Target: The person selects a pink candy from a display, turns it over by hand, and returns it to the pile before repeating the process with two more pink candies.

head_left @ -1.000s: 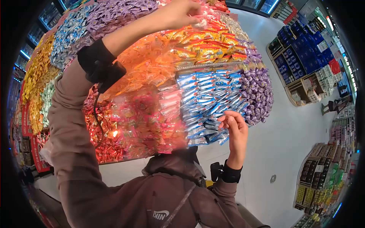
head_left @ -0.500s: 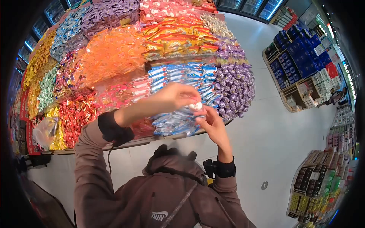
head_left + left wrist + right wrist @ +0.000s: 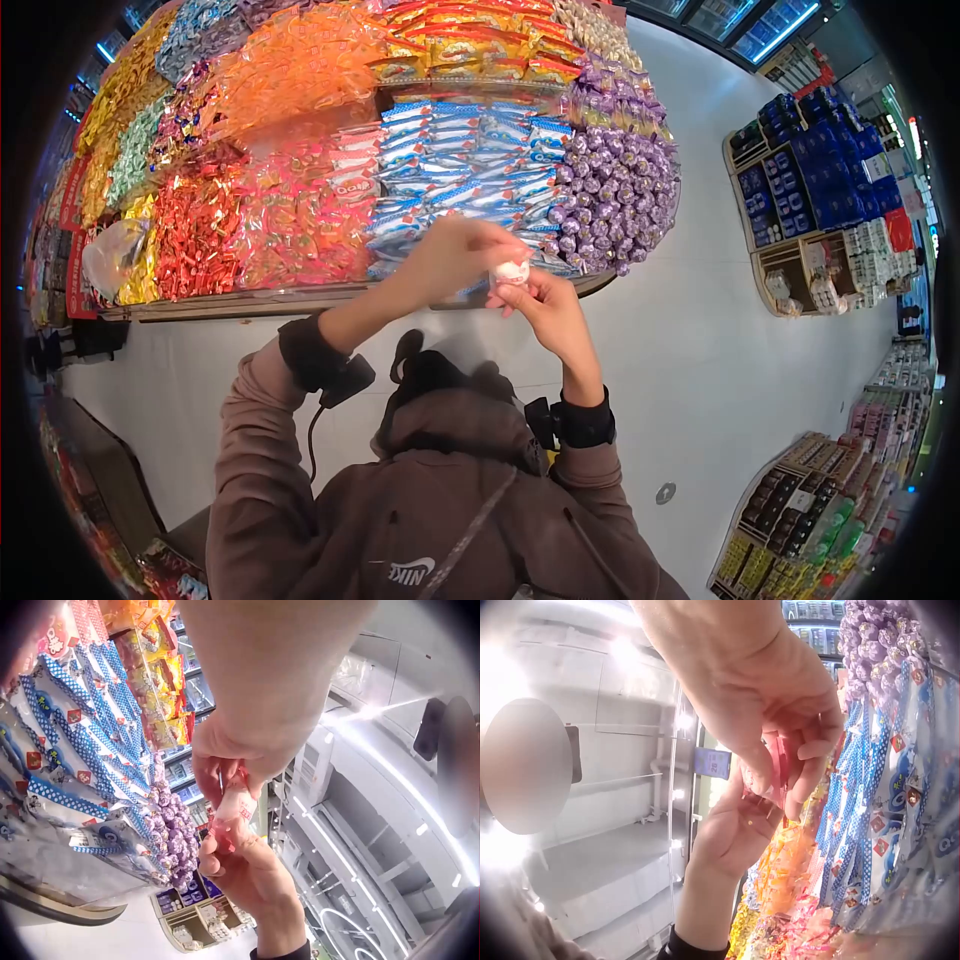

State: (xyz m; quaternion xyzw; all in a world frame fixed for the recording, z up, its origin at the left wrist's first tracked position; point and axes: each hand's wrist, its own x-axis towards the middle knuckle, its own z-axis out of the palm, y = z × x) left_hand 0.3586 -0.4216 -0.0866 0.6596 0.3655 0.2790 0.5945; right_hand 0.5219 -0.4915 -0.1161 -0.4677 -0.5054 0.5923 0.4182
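Between both hands is a small wrapped candy (image 3: 511, 272) in a white and pinkish-red wrapper, held in front of the display's near edge. My left hand (image 3: 445, 262) reaches in from the left and pinches the wrapper's upper end. From below, my right hand (image 3: 553, 312) grips the other end with thumb and fingers. In the left wrist view the white middle of the candy (image 3: 237, 806) shows red print between the two sets of fingertips. Fingers cover much of the wrapper (image 3: 778, 761) in the right wrist view.
Blue-and-white candy packets (image 3: 470, 150) lie behind the hands, with purple-wrapped lollipops (image 3: 615, 195) to their right. Pink candies (image 3: 300, 215) and red ones (image 3: 195, 230) fill the left. The display's brown edge (image 3: 230, 305) runs before me. Blue-stocked shelves (image 3: 810, 180) stand right.
My left hand came back from the far pink candies with a candy and met my right hand. Since then, both hold it closer to the display's near edge, and the view has shifted.
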